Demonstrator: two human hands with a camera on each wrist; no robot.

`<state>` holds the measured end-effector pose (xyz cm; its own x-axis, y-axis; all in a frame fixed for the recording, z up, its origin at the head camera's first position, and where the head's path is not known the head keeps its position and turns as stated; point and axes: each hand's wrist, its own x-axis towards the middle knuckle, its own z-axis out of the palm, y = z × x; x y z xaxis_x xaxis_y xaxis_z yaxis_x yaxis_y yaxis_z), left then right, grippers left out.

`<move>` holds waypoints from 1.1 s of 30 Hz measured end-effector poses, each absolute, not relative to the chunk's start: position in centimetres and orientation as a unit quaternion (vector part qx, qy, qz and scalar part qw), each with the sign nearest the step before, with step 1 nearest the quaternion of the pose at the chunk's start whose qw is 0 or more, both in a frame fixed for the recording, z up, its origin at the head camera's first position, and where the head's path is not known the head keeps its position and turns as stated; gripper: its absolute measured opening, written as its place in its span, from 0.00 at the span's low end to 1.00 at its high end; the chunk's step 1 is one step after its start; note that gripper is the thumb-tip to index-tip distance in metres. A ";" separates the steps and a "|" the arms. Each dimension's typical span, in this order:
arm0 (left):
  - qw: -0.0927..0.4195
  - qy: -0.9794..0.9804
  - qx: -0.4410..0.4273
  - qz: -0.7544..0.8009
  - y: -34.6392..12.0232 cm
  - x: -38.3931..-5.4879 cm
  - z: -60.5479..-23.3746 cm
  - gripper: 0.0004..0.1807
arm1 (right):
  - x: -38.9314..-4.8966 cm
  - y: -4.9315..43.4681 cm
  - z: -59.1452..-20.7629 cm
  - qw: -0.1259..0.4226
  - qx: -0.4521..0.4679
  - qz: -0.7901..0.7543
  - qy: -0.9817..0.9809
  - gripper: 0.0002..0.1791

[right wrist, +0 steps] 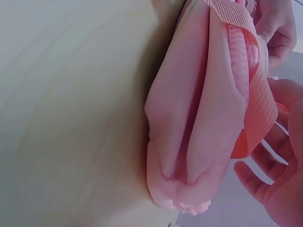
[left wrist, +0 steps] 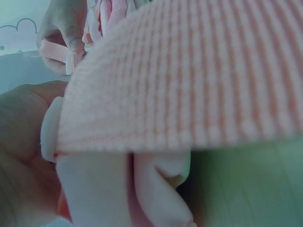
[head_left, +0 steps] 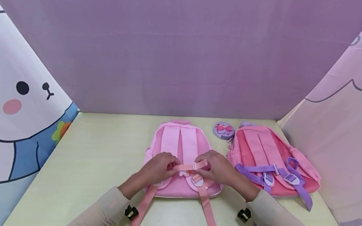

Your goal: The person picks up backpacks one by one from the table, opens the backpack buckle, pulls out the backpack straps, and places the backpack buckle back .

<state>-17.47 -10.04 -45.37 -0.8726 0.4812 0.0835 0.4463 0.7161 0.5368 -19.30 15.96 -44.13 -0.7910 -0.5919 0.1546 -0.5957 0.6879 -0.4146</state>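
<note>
A pink backpack [head_left: 180, 191] lies on the table with its strap side up. Across its shoulder straps [head_left: 170, 137] runs a peach chest strap [head_left: 186, 167] with a light slider. My left hand [head_left: 161, 167] pinches the left part of this strap between thumb and fingers. On its other side, my right hand [head_left: 216, 167] pinches the strap close to the slider, the loose end sticking up by the fingers. A peach webbing [left wrist: 189, 80] fills much of the left wrist view. In the right wrist view, webbing loops beside the right hand [right wrist: 289, 156], next to the backpack's side [right wrist: 194, 113].
A second backpack [head_left: 263, 146], darker pink with purple straps [head_left: 255, 169], lies to the right. Behind the two bags is a small round purple pouch [head_left: 223, 130]. Two peach strap tails [head_left: 211, 218] hang toward the table's near side. Printed cloth walls [head_left: 186, 55] surround the table [head_left: 98, 156].
</note>
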 end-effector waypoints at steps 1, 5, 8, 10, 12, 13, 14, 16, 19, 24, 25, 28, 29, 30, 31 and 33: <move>0.030 0.926 0.251 0.281 -10.0 -17.5 -45.4 0.09 | -19.3 16.1 -44.2 0.004 0.323 0.227 -0.919 0.13; 0.026 0.927 0.252 0.275 -10.0 -17.6 -45.6 0.09 | -19.5 16.4 -44.2 0.006 0.325 0.226 -0.918 0.14; 0.025 0.928 0.251 0.274 -10.0 -17.5 -45.6 0.09 | -19.5 16.7 -44.3 0.002 0.323 0.225 -0.920 0.15; 0.024 0.928 0.251 0.273 -10.0 -17.5 -45.6 0.09 | -19.6 16.8 -44.3 -0.001 0.321 0.224 -0.920 0.15; 0.021 0.929 0.254 0.270 -9.9 -17.5 -45.6 0.10 | -19.7 17.0 -44.3 -0.004 0.320 0.222 -0.921 0.15; 0.020 0.929 0.256 0.268 -9.9 -17.5 -45.6 0.10 | -19.7 17.1 -44.3 -0.004 0.320 0.220 -0.922 0.15; 0.019 0.929 0.256 0.267 -9.9 -17.4 -45.6 0.10 | -19.7 17.2 -44.4 -0.005 0.321 0.219 -0.921 0.15; 0.018 0.929 0.258 0.265 -9.9 -17.4 -45.6 0.10 | -19.8 17.3 -44.4 -0.006 0.324 0.217 -0.921 0.15; 0.018 0.930 0.256 0.264 -9.9 -17.3 -45.6 0.10 | -19.8 17.5 -44.5 -0.005 0.330 0.216 -0.919 0.14; 0.018 0.931 0.256 0.260 -9.9 -17.3 -45.5 0.10 | -19.9 17.9 -44.5 0.003 0.339 0.221 -0.915 0.12; 0.017 0.931 0.257 0.258 -9.9 -17.2 -45.4 0.10 | -19.9 18.0 -44.6 0.005 0.341 0.218 -0.914 0.11; 0.018 0.931 0.258 0.256 -9.9 -17.2 -45.4 0.11 | -19.9 18.2 -44.6 0.007 0.346 0.212 -0.914 0.11; 0.019 0.931 0.258 0.256 -9.9 -17.2 -45.5 0.11 | -19.9 18.2 -44.7 0.007 0.349 0.210 -0.913 0.11; 0.021 0.931 0.258 0.257 -9.9 -17.2 -45.5 0.11 | -19.9 18.3 -44.7 0.007 0.351 0.208 -0.913 0.11; 0.022 0.931 0.258 0.258 -9.9 -17.3 -45.5 0.11 | -19.9 18.4 -44.7 0.006 0.352 0.204 -0.914 0.11; 0.024 0.930 0.258 0.259 -9.9 -17.3 -45.5 0.10 | -19.9 18.5 -44.8 0.007 0.352 0.201 -0.914 0.11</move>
